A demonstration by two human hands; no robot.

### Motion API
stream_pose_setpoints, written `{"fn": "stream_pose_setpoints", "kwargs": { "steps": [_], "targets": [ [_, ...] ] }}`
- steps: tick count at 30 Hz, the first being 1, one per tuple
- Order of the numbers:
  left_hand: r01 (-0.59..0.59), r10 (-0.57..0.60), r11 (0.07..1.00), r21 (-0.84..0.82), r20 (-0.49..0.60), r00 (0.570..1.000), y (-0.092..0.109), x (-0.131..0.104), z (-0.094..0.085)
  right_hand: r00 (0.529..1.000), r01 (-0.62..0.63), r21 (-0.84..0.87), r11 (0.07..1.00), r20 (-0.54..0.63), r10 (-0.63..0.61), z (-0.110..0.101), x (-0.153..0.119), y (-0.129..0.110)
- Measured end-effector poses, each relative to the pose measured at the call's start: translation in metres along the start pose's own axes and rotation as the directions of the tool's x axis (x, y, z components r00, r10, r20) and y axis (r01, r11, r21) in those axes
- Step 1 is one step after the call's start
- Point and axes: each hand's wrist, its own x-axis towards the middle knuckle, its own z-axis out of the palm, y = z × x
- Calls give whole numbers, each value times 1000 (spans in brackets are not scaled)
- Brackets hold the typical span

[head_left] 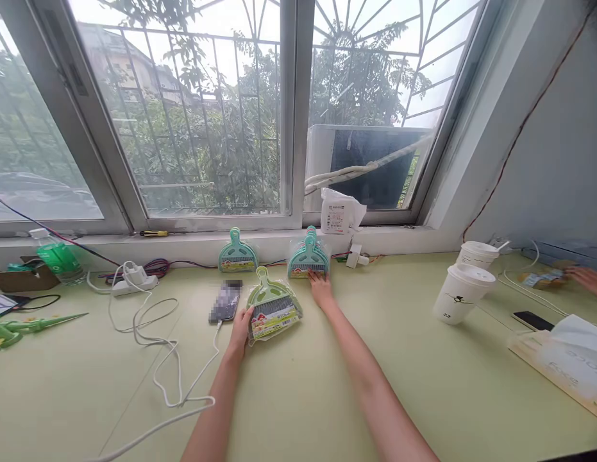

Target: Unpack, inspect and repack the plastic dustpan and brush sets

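A green dustpan-and-brush set point(274, 309) in clear wrap is tilted above the table, its left edge gripped by my left hand point(240, 330). My right hand point(320, 287) reaches forward and touches the lower front of a stack of teal dustpan sets point(308, 258) leaning at the wall below the window. Its fingertips rest on the label, fingers extended. One more teal set point(237, 256) leans against the wall to the left of that stack.
A phone point(226, 301) on a white cable point(168, 346) lies left of my left hand. Lidded cups point(464, 292), a tissue pack point(567, 359) and another person's hand point(587, 279) are on the right. A green bottle point(58, 256) and green scissors point(19, 328) are at left.
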Motion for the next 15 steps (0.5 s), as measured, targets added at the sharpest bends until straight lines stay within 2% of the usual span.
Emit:
{"fn": "stream_pose_setpoints", "kwargs": {
  "steps": [6, 9, 15],
  "targets": [
    [26, -26, 1000, 3, 14, 1000, 2, -1, 5, 988, -71, 40, 997, -135, 75, -14, -11, 0],
    [40, -39, 999, -15, 5, 999, 3, -3, 7, 982, -95, 38, 995, -162, 100, -20, -13, -1],
    [40, -41, 998, -51, -21, 999, 4, -4, 6, 969, -129, -26, 991, -216, 121, -16, -4, 0]
  ]
}}
